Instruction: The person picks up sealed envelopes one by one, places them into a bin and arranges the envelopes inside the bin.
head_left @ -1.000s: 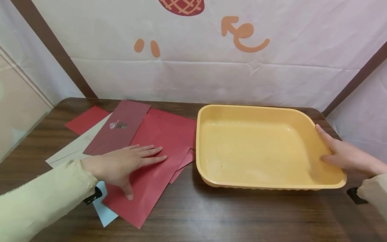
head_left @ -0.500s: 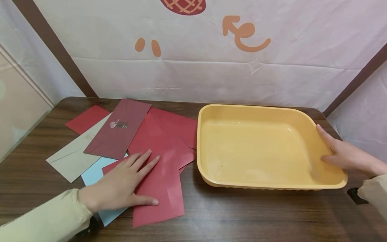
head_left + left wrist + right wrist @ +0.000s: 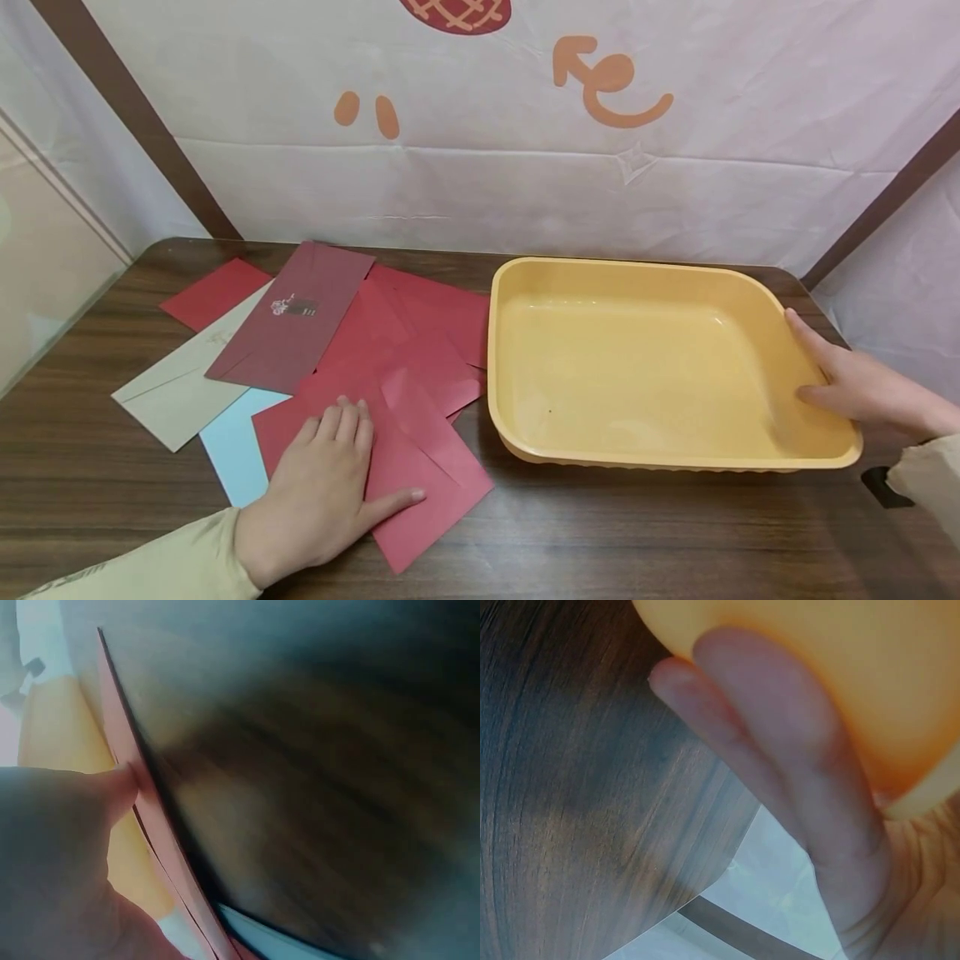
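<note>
In the head view my left hand (image 3: 318,487) rests on a red envelope (image 3: 420,475), its thumb stretched out over the paper. The left wrist view catches the thumb (image 3: 116,787) touching the red sheet edge-on. Beneath and beside it lie further red envelopes (image 3: 442,312), partly overlapped, and a light blue envelope (image 3: 236,442). My right hand (image 3: 862,383) holds the right wall of a yellow plastic tray (image 3: 645,462), thumb over the rim. From the right wrist view, its fingers (image 3: 795,742) lie along the tray's outer side.
A maroon envelope (image 3: 292,321) with a printed motif overlaps a cream envelope (image 3: 187,392) at the left. A small red envelope (image 3: 213,292) lies behind them. The brown wooden table (image 3: 600,533) ends at a white cloth backdrop (image 3: 480,200).
The left hand has drawn back toward the table's front, and the red envelope under it has turned and slid rightward, uncovering the blue one. Right hand and tray stay put.
</note>
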A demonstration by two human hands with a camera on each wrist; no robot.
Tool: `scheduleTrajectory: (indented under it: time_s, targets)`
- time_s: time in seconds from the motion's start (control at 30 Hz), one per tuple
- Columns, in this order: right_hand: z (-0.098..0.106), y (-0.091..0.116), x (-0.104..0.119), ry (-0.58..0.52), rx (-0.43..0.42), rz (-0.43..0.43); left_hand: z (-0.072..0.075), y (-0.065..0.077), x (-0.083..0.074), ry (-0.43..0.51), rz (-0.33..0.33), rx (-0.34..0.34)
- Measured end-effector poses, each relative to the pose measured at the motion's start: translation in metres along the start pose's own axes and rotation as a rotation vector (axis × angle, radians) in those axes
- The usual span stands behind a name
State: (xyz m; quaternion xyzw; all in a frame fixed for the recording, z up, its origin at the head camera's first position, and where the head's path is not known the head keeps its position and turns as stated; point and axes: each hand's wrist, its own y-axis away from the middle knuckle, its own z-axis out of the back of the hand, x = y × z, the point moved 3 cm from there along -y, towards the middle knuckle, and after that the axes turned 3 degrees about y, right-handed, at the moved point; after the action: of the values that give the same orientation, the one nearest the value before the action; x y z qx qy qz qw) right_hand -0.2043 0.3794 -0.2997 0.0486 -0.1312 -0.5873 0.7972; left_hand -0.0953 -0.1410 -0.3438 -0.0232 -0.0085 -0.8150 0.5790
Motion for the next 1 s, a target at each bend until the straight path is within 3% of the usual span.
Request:
scheduleTrajectory:
  time_s: [0.17,0.27,0.33,0.4,0.47,0.53,0.7,0.9,1.0]
  targets:
    - [0.0,0.0,0.0,0.017,-0.004,0.001,0.006,-0.003,0.002,0.006,-0.01,-0.003]
    - [-0.001,-0.001,0.0,0.028,-0.008,0.007,0.016,-0.007,0.009,0.088,0.002,0.014]
    - [-0.002,-0.001,0.001,0.022,-0.006,0.013,0.026,-0.011,0.017,0.19,-0.013,0.003]
    - [-0.002,-0.002,0.001,0.016,-0.007,0.011,0.036,-0.017,0.026,0.288,-0.067,-0.018]
    - [-0.002,-0.002,0.0,0.004,-0.008,0.011,0.045,-0.023,0.036,0.372,-0.162,-0.034]
    - [-0.002,-0.002,0.0,-0.005,-0.004,0.0,0.049,-0.028,0.045,0.422,-0.256,-0.009]
    - [-0.002,-0.001,-0.001,-0.015,0.008,-0.018,0.042,-0.036,0.056,0.449,-0.397,0.134]
    - [-0.001,-0.001,0.001,-0.01,-0.001,-0.018,0.025,-0.039,0.06,0.483,-0.422,0.239]
    - [-0.002,-0.001,-0.001,-0.011,-0.008,-0.009,0.021,-0.038,0.061,0.493,-0.412,0.248]
